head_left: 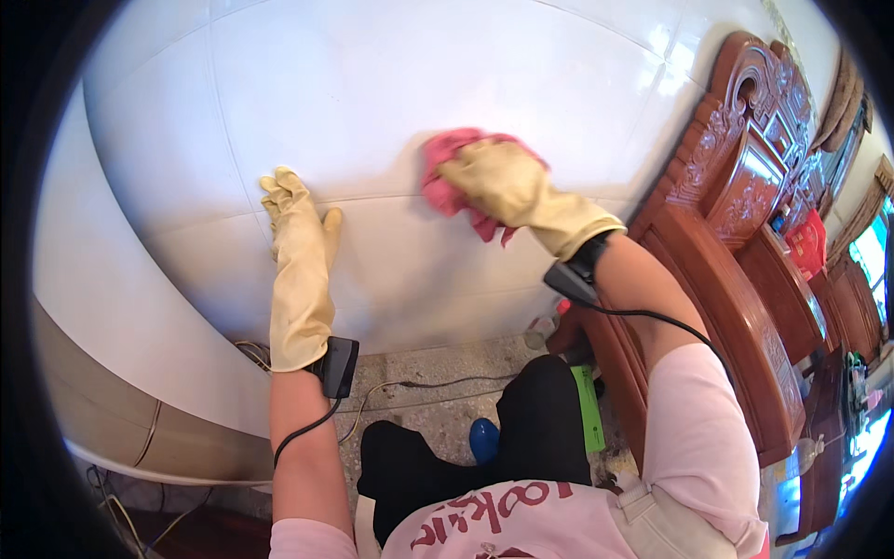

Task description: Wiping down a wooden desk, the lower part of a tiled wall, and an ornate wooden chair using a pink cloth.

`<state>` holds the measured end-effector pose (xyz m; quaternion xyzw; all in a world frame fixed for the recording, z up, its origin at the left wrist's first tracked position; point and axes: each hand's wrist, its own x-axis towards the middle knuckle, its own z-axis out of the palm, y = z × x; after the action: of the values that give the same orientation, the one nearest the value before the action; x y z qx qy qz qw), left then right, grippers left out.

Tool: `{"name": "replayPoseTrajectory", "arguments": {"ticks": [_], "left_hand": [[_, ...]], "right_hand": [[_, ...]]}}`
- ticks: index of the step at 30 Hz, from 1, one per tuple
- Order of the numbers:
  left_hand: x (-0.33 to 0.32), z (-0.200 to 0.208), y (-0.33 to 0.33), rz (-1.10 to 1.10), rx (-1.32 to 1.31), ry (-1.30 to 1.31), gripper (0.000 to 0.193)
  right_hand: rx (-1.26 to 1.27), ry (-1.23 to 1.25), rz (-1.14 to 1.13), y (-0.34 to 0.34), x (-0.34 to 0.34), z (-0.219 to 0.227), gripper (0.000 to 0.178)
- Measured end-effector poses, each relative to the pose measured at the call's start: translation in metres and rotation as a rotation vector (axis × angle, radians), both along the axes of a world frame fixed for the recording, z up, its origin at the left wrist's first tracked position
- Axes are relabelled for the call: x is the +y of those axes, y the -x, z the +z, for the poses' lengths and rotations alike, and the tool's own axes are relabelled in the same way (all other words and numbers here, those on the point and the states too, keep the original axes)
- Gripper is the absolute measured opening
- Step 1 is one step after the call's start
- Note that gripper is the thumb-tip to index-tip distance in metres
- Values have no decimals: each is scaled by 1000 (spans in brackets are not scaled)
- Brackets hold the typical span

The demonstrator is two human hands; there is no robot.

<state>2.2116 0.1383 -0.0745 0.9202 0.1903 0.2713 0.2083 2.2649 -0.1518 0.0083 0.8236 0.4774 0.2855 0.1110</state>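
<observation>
Both my hands wear pale yellow rubber gloves. My right hand [498, 182] presses a crumpled pinkish-red cloth [445, 175] against the white tiled wall [372, 102]. The cloth bunches out around its fingers, which are partly blurred. Farther left, my left hand [296, 210] rests on the same wall near a tile joint, thumb apart from the fingers and nothing held. Each wrist carries a black device on a strap: one [340, 367] on the left, another [571, 282] on the right, both with a black cable.
A carved reddish-brown wooden bench [708, 289] stands close on the right, with a red packet [806, 244] farther along. Below are a clear bottle [540, 332], a green box [588, 410], a blue rounded object [483, 440] and loose cables [410, 384]. A curved white panel [121, 270] borders the left.
</observation>
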Motion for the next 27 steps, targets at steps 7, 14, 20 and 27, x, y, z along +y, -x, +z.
{"name": "replayPoseTrajectory", "arguments": {"ticks": [7, 14, 20, 27], "left_hand": [[11, -4, -3, -78, -52, -15, 104], [6, 3, 1, -129, 33, -3, 108], [14, -4, -7, -123, -3, -32, 108], [3, 18, 2, -75, 143, -18, 105]], "right_hand": [[-448, -990, -603, -59, -192, 111, 29], [-817, -928, -195, -71, -89, 119, 66], [-121, -88, 663, -6, 72, 90, 63], [-133, -284, 357, -54, 87, 192, 51]]}}
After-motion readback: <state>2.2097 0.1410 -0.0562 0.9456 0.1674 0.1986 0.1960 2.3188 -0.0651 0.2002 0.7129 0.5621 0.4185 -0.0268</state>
